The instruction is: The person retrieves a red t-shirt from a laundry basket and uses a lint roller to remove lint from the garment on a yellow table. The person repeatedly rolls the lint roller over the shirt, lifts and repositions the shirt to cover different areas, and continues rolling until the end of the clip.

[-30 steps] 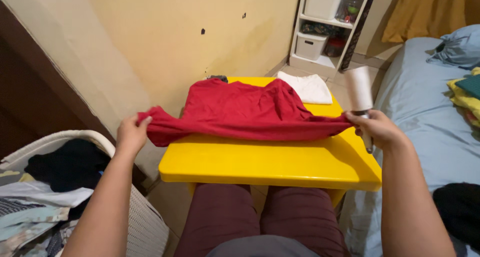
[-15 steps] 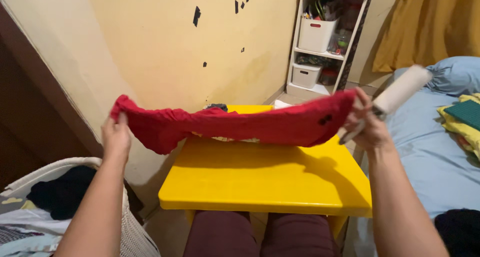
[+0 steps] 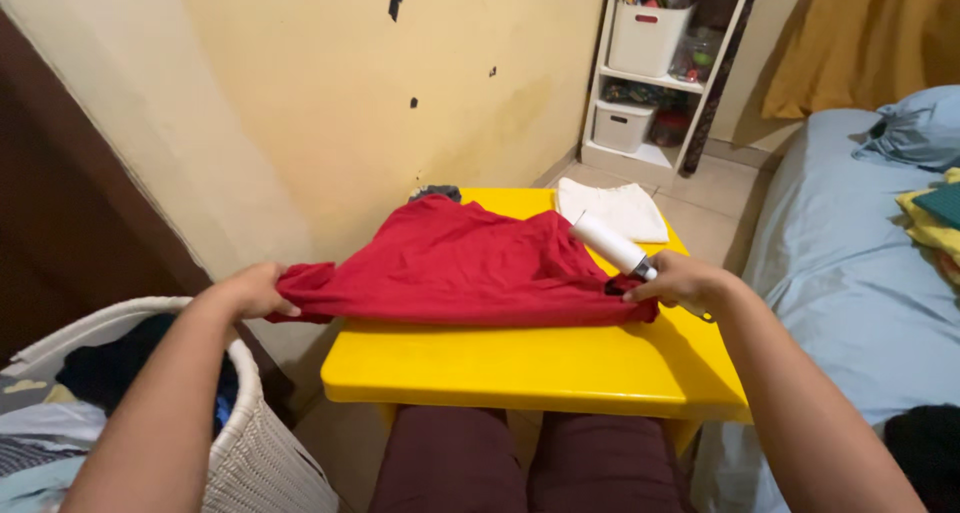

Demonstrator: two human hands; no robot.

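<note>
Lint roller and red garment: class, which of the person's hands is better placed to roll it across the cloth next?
Probably the right hand: it holds the lint roller over the red garment.

The table (image 3: 530, 368) is bright yellow, plain and glossy. On it lies a plain red garment (image 3: 455, 263); at the table's far right corner sits a plain white folded cloth (image 3: 620, 208). Over the garment, a lint roller (image 3: 607, 241) shows a white roll and a dark handle. Left of the table stands a white woven basket (image 3: 262, 453) with black, white and pale blue patterned clothes. Right of the table, the bed (image 3: 850, 273) is light blue. Behind the table, the wall (image 3: 330, 83) is pale yellow with black chipped spots. Beyond the table, the shelf (image 3: 660, 63) is white with white bins. Below the table, the trousers (image 3: 520, 463) are maroon.
</note>
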